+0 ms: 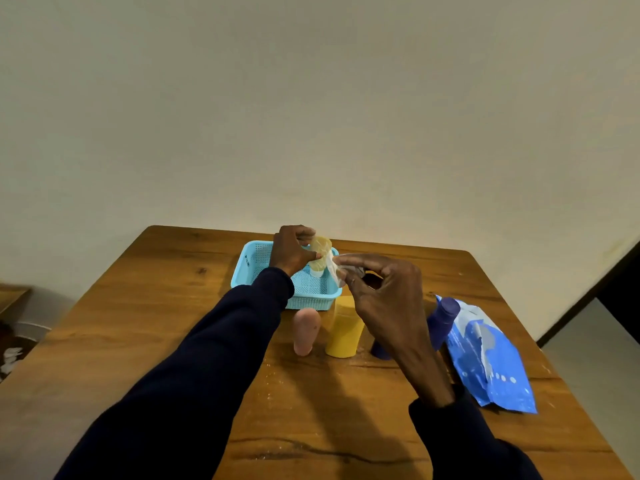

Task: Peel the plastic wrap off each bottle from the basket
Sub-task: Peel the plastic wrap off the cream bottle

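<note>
Head view: pale yellow bottle point(320, 249) is held cap-down over the basket point(242, 271), far centre of table point(166, 313), w/ left hand point(294, 251) fingers curled round it. Clear wrap point(333, 268), just right of it, is pinched by right hand point(384, 292) thumb & forefinger. Risks, as judged: thin film could be torn or lost from the pinch if yanked. Yellow bottle point(344, 330) & blue bottle point(443, 320), near the right wrist, could be knocked over.

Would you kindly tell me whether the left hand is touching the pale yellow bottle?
Touching. The head view shows the left hand with fingers and thumb curled round the pale yellow bottle, holding it above the blue basket.
</note>
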